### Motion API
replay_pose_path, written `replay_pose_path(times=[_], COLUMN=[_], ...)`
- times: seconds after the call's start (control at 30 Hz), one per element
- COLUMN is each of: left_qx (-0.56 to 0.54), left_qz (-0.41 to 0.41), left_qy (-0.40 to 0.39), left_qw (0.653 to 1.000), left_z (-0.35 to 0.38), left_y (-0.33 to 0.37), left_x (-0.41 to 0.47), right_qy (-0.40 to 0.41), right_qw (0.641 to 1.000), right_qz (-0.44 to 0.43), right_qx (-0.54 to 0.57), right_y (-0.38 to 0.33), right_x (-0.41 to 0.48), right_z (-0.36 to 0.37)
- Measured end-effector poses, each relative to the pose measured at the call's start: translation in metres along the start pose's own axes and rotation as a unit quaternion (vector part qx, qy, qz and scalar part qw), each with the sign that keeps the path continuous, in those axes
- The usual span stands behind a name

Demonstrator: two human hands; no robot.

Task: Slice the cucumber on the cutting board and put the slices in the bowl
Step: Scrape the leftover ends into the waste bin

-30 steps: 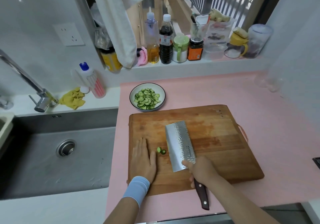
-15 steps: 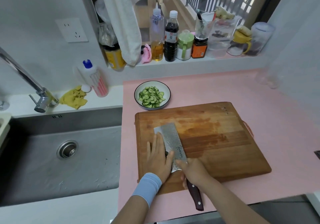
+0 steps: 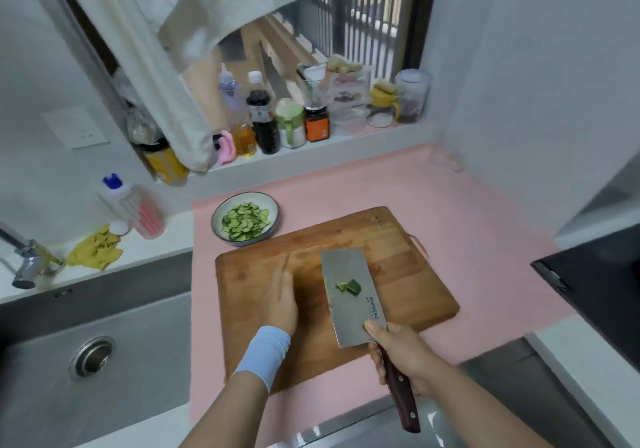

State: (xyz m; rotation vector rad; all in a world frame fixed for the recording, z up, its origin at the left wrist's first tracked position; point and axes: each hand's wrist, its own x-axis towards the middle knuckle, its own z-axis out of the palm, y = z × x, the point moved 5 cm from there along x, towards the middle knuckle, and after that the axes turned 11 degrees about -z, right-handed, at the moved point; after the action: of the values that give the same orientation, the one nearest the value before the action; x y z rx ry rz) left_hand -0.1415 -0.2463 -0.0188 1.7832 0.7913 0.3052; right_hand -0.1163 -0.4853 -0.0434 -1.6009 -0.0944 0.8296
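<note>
On cleaver (image 3: 346, 267), cucumber bits (image 3: 349, 286) (green)

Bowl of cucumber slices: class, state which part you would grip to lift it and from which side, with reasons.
Grip the bowl by its left rim, coming from the left. The cutting board sits close by its near side and cucumber slices fill the middle; the left rim is bare, so a thumb there with fingers under the sloping wall likely holds it level.
</note>
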Motion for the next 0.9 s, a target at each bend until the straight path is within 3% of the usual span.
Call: replay_pose_path(times=[0.13,0.27,0.33,0.43,0.6,0.63,0.77,0.9], left_qx=[0.089,0.155,0.194,0.285,0.339,0.329,0.272,0.255], left_qz=[0.103,0.234,0.310,0.432,0.498,0.505,0.483,0.499], left_qy=[-0.087,-0.178,-0.230,-0.280,-0.363,-0.377,-0.401,-0.420], left_qw=[0.987,0.943,0.902,0.809,0.710,0.703,0.729,0.714], left_z=[0.085,0.174,0.220,0.292,0.390,0.402,0.428,0.430], left_y=[0.036,0.077,0.093,0.105,0.113,0.115,0.120,0.118], left_x=[-0.036,-0.089,-0.121,-0.180,-0.266,-0.278,-0.287,-0.290], right_qy=[0.056,0.113,0.137,0.182,0.259,0.274,0.331,0.360], right_qw=[0.998,0.993,0.990,0.982,0.965,0.960,0.943,0.932], right_qz=[-0.008,-0.015,-0.018,-0.010,0.008,0.016,0.030,0.042], right_qx=[-0.007,-0.016,-0.027,-0.048,-0.048,-0.047,-0.017,0.014], right_y=[0.008,0.030,0.039,0.053,0.086,0.093,0.109,0.122], right_x=[-0.048,-0.103,-0.131,-0.174,-0.237,-0.248,-0.281,-0.299], right_z=[-0.073,-0.145,-0.175,-0.217,-0.270,-0.278,-0.298,-0.300])
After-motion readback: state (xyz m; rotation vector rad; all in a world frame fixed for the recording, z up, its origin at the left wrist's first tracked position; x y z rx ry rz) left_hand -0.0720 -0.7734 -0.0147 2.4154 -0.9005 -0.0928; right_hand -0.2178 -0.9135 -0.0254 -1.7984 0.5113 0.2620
